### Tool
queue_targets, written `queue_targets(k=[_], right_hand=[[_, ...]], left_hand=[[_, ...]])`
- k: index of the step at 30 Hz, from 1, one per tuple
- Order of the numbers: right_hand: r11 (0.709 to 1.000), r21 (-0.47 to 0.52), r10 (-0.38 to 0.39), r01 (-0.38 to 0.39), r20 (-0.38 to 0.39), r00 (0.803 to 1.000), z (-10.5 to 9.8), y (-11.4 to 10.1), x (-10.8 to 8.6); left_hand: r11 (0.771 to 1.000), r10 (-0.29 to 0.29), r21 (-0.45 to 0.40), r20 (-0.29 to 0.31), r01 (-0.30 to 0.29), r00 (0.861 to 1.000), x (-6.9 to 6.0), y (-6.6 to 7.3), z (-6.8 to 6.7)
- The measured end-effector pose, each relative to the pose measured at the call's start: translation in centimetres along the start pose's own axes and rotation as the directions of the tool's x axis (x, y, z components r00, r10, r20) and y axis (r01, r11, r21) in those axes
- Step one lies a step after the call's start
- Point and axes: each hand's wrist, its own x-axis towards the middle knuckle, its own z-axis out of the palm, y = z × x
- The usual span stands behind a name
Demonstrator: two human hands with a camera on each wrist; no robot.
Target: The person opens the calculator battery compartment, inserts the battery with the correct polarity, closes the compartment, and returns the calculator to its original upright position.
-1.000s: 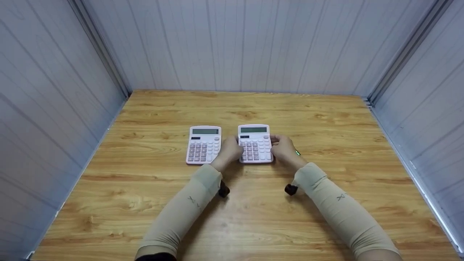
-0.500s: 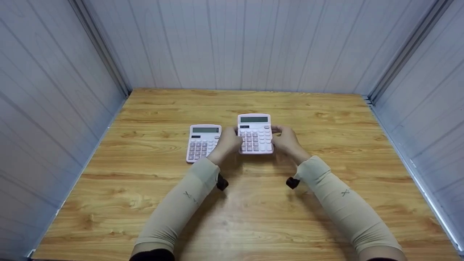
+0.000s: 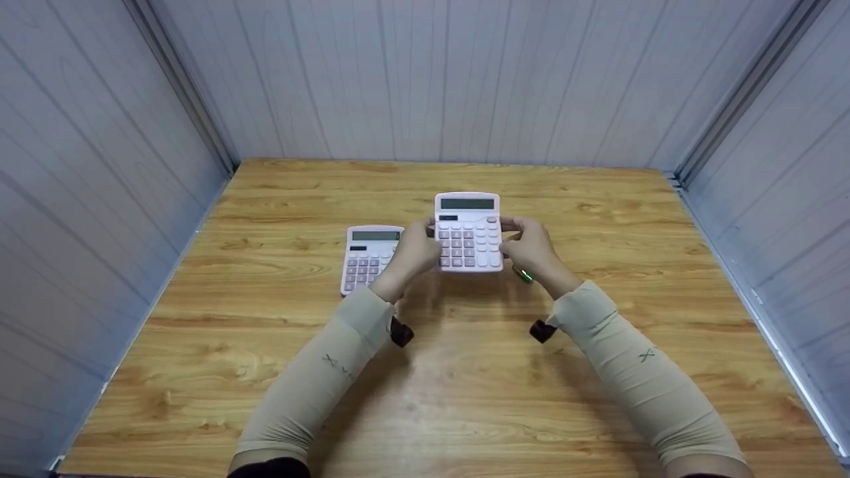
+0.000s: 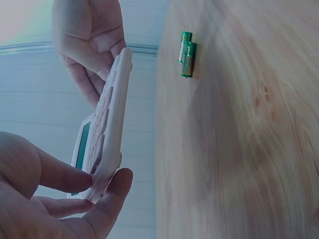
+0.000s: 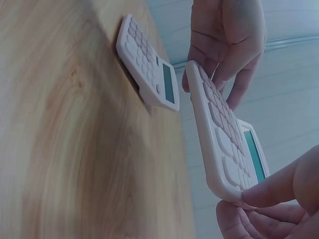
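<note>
A pale pink calculator [image 3: 469,232] is held up off the table, its keys and display facing the head camera. My left hand [image 3: 416,249] pinches its left edge between thumb and fingers. On the opposite edge my right hand [image 3: 531,245] grips it the same way. Both wrist views show the calculator [image 4: 110,119] clear of the wood. A second, matching calculator [image 3: 366,260] lies on the table to the left, its lower right part hidden behind the left hand and wrist in the head view; the right wrist view shows this lying calculator [image 5: 147,64] whole.
Green batteries [image 4: 187,54] lie on the table [image 3: 465,385], under the right hand's side; in the head view the batteries [image 3: 523,274] show only partly. Pale panel walls [image 3: 425,79] stand at the back and on both sides.
Both hands have lifted the right calculator off the table, up and away from the person. The batteries have come into sight below the right hand. The left calculator has stayed put.
</note>
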Motion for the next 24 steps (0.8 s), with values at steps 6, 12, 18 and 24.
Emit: queue_targets(k=[6,12,18,24], right_hand=[[0.998,0.041,-0.041,0.041,-0.008,0.999,-0.2,-0.1,-0.5],[0.995,0.074,-0.071,0.071,-0.003,0.997,-0.4,0.2,-0.9],[0.994,0.073,-0.078,0.079,-0.009,0.997,-0.5,0.4,-1.5],[0.993,0.079,-0.082,0.084,-0.025,0.996,-0.5,0.6,-2.0]], left_hand=[[0.995,0.019,-0.103,0.016,-0.018,1.0,-0.6,0.1,-0.1],[0.963,0.031,-0.269,0.044,-0.018,0.999,-1.3,-0.1,0.0],[0.939,0.003,-0.343,0.066,0.02,0.998,-1.9,-0.3,0.3],[0.926,-0.009,-0.376,0.04,0.023,0.999,-2.4,-0.3,0.4]])
